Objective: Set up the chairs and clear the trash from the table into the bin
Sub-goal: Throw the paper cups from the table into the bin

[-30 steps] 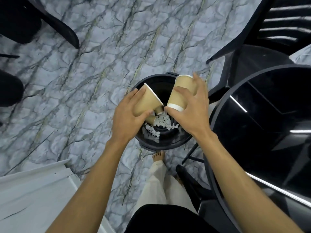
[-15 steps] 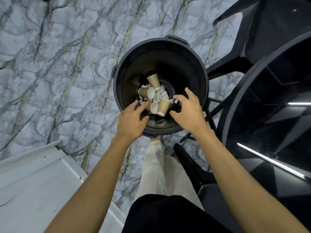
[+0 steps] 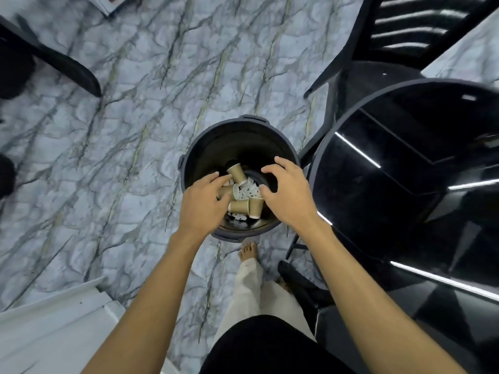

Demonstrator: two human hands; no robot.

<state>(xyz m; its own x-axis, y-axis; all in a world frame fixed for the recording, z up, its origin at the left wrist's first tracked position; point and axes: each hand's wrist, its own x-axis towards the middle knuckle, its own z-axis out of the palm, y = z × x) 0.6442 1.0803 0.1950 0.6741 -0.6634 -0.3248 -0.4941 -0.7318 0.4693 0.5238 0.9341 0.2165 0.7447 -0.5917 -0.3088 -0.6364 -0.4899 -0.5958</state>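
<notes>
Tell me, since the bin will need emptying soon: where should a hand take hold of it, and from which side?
Probably by the rim of the bin, where small lugs stick out at the far edge and at the left. Come from above, on the left and far sides, which face open floor; the table crowds the right. The bin stands upright, its mouth open, so the rim is free all round.

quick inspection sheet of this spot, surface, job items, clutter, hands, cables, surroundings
surface: glossy black round table, visible part bare
job's things: black bin on the floor, brown paper cups and white scraps inside
clutter: nothing seen
grippers: left hand and right hand open and empty over the bin
cables: nothing seen
surroundings: marbled floor, black chair beside the table
</notes>
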